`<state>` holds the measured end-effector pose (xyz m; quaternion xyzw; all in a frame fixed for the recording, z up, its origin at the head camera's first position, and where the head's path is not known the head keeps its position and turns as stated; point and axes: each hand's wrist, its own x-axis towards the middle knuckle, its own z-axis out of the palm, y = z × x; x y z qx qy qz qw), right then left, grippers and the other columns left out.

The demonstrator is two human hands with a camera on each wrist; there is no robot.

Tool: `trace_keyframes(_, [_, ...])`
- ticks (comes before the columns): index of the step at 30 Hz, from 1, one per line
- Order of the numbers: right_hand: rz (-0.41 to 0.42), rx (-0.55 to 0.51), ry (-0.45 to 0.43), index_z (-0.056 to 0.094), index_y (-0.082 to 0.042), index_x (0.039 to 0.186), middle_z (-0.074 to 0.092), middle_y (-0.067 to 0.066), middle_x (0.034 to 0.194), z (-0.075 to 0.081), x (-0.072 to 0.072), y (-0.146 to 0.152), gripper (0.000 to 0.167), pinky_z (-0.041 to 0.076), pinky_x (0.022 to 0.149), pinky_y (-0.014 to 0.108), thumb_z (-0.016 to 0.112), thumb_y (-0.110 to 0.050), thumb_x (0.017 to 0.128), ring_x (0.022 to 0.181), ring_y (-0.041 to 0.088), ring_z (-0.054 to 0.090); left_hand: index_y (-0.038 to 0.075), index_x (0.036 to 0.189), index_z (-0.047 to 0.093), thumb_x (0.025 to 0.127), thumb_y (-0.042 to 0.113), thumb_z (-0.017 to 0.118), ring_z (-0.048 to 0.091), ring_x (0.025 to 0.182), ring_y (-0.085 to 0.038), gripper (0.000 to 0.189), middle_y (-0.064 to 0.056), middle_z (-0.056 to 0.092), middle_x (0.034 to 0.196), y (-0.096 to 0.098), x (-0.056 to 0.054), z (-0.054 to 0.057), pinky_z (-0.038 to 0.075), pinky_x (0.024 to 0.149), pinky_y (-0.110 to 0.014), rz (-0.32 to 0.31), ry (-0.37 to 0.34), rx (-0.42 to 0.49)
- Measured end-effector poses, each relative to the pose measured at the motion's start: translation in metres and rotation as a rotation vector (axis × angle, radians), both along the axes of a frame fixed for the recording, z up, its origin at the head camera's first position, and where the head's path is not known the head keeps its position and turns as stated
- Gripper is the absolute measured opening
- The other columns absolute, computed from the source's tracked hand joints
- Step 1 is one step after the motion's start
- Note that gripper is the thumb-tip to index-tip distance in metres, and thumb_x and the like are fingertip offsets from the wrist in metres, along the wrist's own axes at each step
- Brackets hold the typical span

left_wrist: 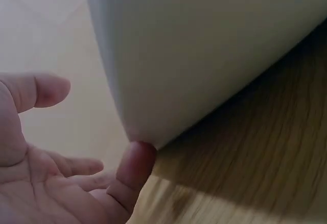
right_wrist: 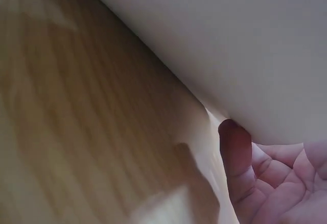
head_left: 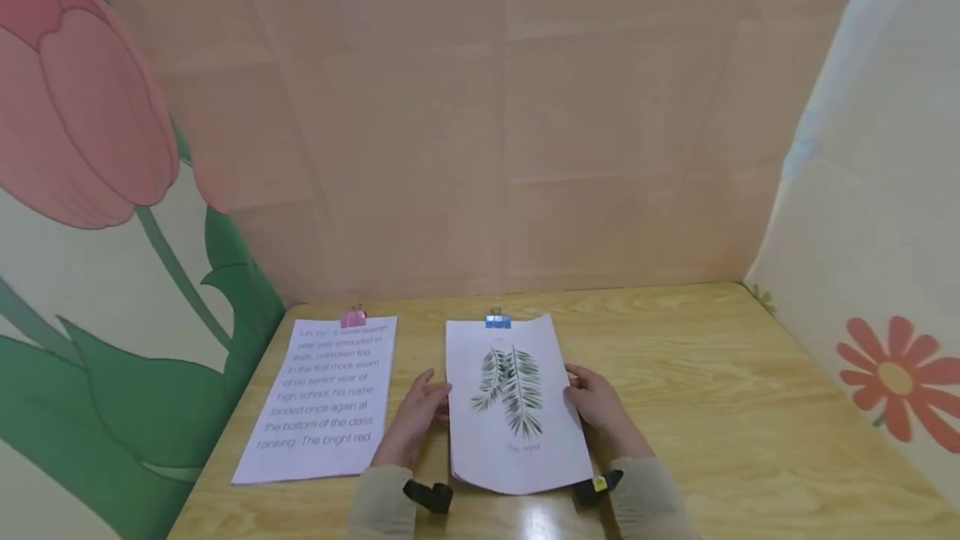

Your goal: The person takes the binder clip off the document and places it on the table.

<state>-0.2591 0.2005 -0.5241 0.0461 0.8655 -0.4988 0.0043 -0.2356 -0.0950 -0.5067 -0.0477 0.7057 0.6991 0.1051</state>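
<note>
A stack of paper sheets (head_left: pixel 517 465) with a printed green palm-leaf picture (head_left: pixel 517 390) lies in front of me, a blue binder clip (head_left: pixel 497 321) at its top edge. Along its left edge, my left hand (head_left: pixel 415 419) has its thumb and forefinger spread. The left little fingertip (left_wrist: pixel 138 157) touches the edge of the stack (left_wrist: pixel 204 45), with the thumb apart from the paper. My right hand (head_left: pixel 600 407) is at the opposite edge, fingertips against the paper's side. Its little finger (right_wrist: pixel 236 142) touches the stack's underside edge, and the sheets partly hide the other fingers.
Left of the stack lies another set of sheets (head_left: pixel 315 398) with large printed text, held by a pink binder clip (head_left: pixel 354 318). The wooden table (head_left: pixel 712 407) meets a pinkish back wall (head_left: pixel 487 123) and flower-patterned side panels. Black straps circle both wrists.
</note>
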Motion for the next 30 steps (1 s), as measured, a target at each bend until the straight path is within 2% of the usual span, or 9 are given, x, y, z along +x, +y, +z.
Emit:
trace_keyframes(5, [-0.014,-0.008,-0.048,0.053,0.013,0.140,0.067,0.021,0.105,0.000,0.002,0.007,0.049,0.053,0.087,0.048,0.059,0.002,0.093,0.096,0.031,0.063,-0.013,0.156,0.020,0.107,0.023,0.051,0.065,0.087,-0.023,0.068,-0.026,0.065,0.117,0.004,-0.004,-0.001,0.053,0.074,-0.032,-0.039,-0.040,0.016])
trace_keyframes(8, [-0.016,-0.006,-0.050,0.053,0.013,0.139,0.067,0.022,0.106,-0.002,0.002,0.013,0.049,0.052,0.089,0.050,0.058,0.003,0.092,0.097,0.033,0.063,-0.014,0.154,0.027,0.108,0.024,0.051,0.064,0.082,-0.021,0.064,-0.023,0.066,0.113,0.005,-0.006,-0.003,0.053,0.070,-0.031,-0.077,-0.029,0.016])
trace_keyframes(13, [-0.035,-0.014,-0.077,0.052,0.012,0.141,0.065,0.026,0.112,-0.005,0.004,0.026,0.048,0.052,0.090,0.051,0.057,0.001,0.094,0.100,0.035,0.063,-0.017,0.147,0.037,0.108,0.022,0.051,0.065,0.079,-0.019,0.057,-0.022,0.066,0.114,0.007,-0.009,-0.003,0.055,0.066,-0.031,-0.209,0.001,0.043])
trace_keyframes(18, [-0.028,0.011,-0.077,0.053,0.010,0.141,0.066,0.023,0.109,-0.005,0.009,0.038,0.049,0.054,0.085,0.047,0.058,0.000,0.094,0.096,0.032,0.063,-0.016,0.147,0.037,0.109,0.021,0.048,0.068,0.087,-0.021,0.054,-0.024,0.067,0.120,0.006,-0.011,-0.002,0.057,0.071,-0.033,-0.308,-0.029,0.055])
trace_keyframes(24, [-0.036,0.030,-0.051,0.055,0.010,0.139,0.066,0.019,0.102,-0.001,0.012,0.046,0.048,0.053,0.078,0.040,0.059,0.000,0.092,0.091,0.030,0.063,-0.017,0.149,0.032,0.110,0.022,0.049,0.068,0.090,-0.021,0.058,-0.023,0.065,0.119,0.011,-0.024,0.000,0.059,0.078,-0.036,-0.306,-0.054,0.082])
trace_keyframes(30, [-0.054,0.013,-0.077,0.055,0.009,0.140,0.066,0.020,0.103,-0.001,0.014,0.049,0.047,0.053,0.076,0.039,0.059,0.001,0.093,0.089,0.028,0.063,-0.014,0.146,0.038,0.109,0.020,0.050,0.066,0.085,-0.019,0.052,-0.018,0.066,0.113,0.018,-0.034,0.005,0.058,0.077,-0.036,-0.289,-0.096,0.105])
